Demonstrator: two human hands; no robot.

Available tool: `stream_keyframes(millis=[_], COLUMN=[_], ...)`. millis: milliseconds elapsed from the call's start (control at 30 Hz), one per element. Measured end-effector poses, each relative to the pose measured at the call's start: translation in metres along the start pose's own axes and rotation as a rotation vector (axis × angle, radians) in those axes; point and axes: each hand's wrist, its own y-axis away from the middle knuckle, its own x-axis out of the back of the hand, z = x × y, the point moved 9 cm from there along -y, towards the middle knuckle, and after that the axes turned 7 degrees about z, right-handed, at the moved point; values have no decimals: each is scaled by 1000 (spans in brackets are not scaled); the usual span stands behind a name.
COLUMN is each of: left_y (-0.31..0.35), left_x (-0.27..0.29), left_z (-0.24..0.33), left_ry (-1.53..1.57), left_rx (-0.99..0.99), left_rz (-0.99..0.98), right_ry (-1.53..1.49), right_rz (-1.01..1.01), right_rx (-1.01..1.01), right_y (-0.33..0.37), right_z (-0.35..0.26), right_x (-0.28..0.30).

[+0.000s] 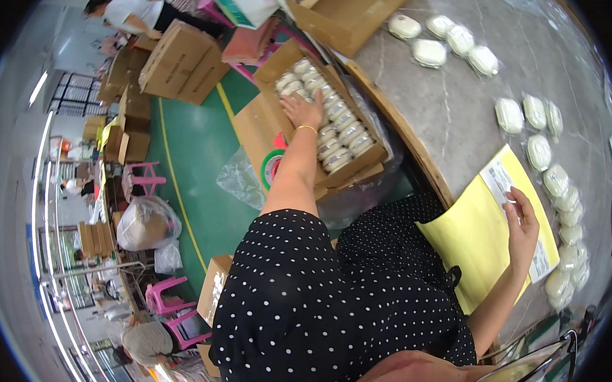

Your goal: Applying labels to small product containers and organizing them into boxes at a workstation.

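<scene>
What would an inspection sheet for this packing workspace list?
Surface: grey stone-look table, bare in the middle.
Job's things: open brown cardboard box on the floor side, filled with rows of white oval wrapped packs; yellow paper sheet at the table edge.
Clutter: loose white wrapped ovals across the table; roll of green tape by the box.
Grippers: left hand rests on the packs in the box; right hand touches the yellow sheet.
Cables: nothing seen.
Surroundings: stacked cartons, pink plastic stools, other people at work on the green floor.
</scene>
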Motion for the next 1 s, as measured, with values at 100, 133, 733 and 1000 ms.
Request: stream_keyframes(millis=[100, 133, 733, 1000], left_y=[7, 11, 119, 307], left_x=[2, 3, 139, 10], left_z=[-4, -6, 232, 327], left_ry=[44, 41, 938, 816], left_rx=[-23, -27, -751, -738], left_rz=[65, 58, 124, -1003], right_ry=[72, 98, -693, -761], right_rz=[-13, -30, 198, 64], right_rx=[-28, -35, 1420, 1404], right_y=[13, 18, 235, 248], right_z=[3, 5, -227, -232], right_x=[4, 5, 138, 138])
